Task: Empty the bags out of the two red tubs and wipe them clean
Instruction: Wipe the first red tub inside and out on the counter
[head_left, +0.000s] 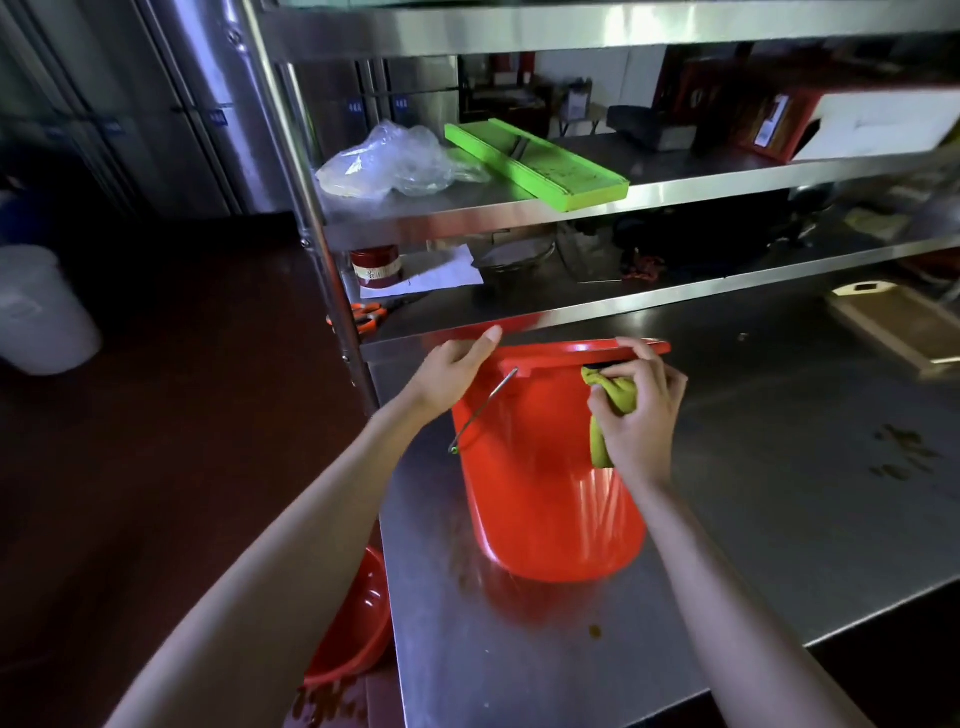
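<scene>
A red tub (545, 467) with a wire handle lies tilted on the steel table (779, 493), its mouth turned away from me toward the shelves. My left hand (452, 369) rests on the rim at the left side, steadying it. My right hand (639, 410) presses a yellow-green cloth (608, 400) against the tub's outer wall just under the rim. The inside of this tub is hidden. A second red tub (353, 629) stands on the floor below the table's left edge, only partly in view.
Steel shelves (571, 208) rise behind the tub, holding crumpled clear plastic bags (389, 163), a green tray (535, 163), a red tin (375, 266), papers and orange scissors (366, 316). A wooden board (898, 322) lies at the far right. A white bucket (36, 312) stands on the dark floor at left.
</scene>
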